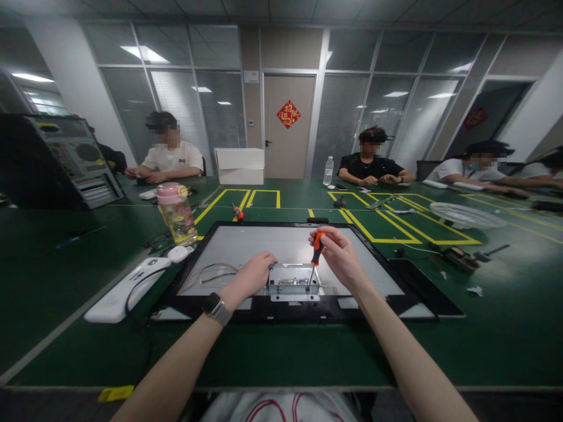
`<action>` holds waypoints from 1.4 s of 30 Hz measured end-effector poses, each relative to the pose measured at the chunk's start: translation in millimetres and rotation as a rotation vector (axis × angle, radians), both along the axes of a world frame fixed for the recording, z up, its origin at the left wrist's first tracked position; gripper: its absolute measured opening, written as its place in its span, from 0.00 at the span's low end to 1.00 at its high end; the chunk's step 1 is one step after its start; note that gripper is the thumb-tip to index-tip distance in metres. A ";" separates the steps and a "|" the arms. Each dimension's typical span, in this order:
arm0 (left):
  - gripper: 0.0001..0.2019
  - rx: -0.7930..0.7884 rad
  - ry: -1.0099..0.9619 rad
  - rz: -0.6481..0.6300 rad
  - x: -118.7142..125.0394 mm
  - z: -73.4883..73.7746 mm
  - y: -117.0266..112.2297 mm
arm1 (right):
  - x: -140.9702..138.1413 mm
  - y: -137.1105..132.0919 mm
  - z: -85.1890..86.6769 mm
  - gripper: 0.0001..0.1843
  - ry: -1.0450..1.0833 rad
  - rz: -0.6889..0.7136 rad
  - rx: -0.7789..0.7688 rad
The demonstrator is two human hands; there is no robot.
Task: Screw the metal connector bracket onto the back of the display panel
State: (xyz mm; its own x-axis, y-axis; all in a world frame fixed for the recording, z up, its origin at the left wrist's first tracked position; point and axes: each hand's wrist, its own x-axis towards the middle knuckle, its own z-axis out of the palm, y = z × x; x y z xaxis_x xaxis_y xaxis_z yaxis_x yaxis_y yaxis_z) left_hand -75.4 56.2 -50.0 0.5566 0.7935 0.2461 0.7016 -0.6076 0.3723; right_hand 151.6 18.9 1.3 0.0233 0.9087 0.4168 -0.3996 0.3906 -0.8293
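Note:
A monitor panel [246,243] lies face down on the green table, with a black frame and a silver back. A small metal bracket [294,282] sits on its near edge. My right hand [341,258] is closed round an orange-handled screwdriver [317,249], held upright with its tip on the bracket's right side. My left hand [248,278], with a watch on the wrist, is curled and rests against the bracket's left end; what its fingers hold is hidden. Thin wires [211,274] run across the panel's left part.
A white power strip [125,290] with a black cable lies left of the panel. A pink-lidded bottle [176,214] stands behind it, and a computer case [65,158] at far left. A white fan grille [466,215] lies right. Several people sit across the table.

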 end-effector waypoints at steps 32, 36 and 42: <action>0.19 0.003 -0.009 -0.009 0.9 -0.2 0.0 | -1.5 0.4 -4.5 0.12 -0.037 -0.007 0.016; 0.19 0.000 -0.011 -0.008 0.4 -0.6 -0.2 | -0.4 1.3 -4.7 0.10 0.003 -0.025 0.025; 0.19 0.000 -0.005 0.003 1.3 -0.3 -0.8 | -0.5 -0.4 -2.5 0.13 0.049 0.139 -0.037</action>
State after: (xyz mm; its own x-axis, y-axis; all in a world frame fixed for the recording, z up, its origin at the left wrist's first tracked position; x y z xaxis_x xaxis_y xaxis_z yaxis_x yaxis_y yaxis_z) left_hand -74.1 55.4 -50.3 0.5533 0.7950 0.2487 0.7011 -0.6057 0.3763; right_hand 151.1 18.5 -1.2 -0.0845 0.9192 0.3846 -0.4885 0.2982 -0.8200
